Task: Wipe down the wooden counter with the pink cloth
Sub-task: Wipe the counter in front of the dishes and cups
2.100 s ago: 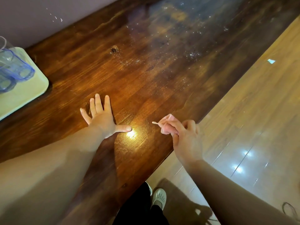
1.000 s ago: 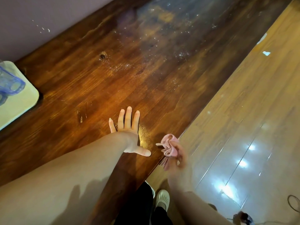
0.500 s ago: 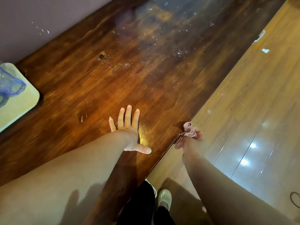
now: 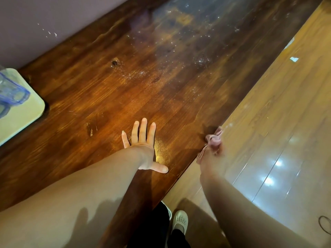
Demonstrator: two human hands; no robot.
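Wooden counter (image 4: 111, 90): dark brown boards running from near left to far right; pale specks scattered over the far part.

Left hand (image 4: 143, 145): flat on the counter near its near edge, palm down, fingers straight and spread, thumb pointing right.

Right hand (image 4: 213, 158): blurred, at the counter's right edge, fingers curled around the pink cloth.

Pink cloth (image 4: 214, 138): bunched, sticking out above the right hand, touching the counter's edge, right of the left hand.

Pale tray (image 4: 26, 111): far left on the counter, carrying a clear blue-tinted container (image 4: 12, 93).

Floor (image 4: 268, 122): glossy wood, right of the counter.

White shoe (image 4: 180, 221): on the floor, near edge.
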